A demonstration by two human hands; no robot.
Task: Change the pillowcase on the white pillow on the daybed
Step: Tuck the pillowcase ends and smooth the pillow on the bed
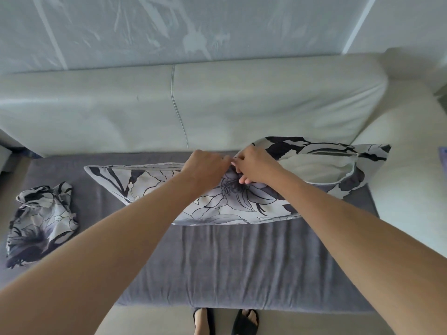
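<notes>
The white pillow (314, 169) lies across the grey daybed seat (242, 262), mostly inside a floral black, grey and white pillowcase (217, 204). Its right end still shows bare through the open top edge of the case. My left hand (205, 169) grips the case's upper edge near the middle. Right beside it, my right hand (254, 165) pinches the same edge, fingers curled into the fabric. A second floral pillowcase (41, 221) sits crumpled on the seat at the far left.
The daybed's pale back cushion (193, 105) runs behind the pillow, with a pale armrest (411, 165) at the right. A plastic-covered wall (169, 27) rises above. My feet in dark slippers (225, 322) stand on the floor at the seat's front edge.
</notes>
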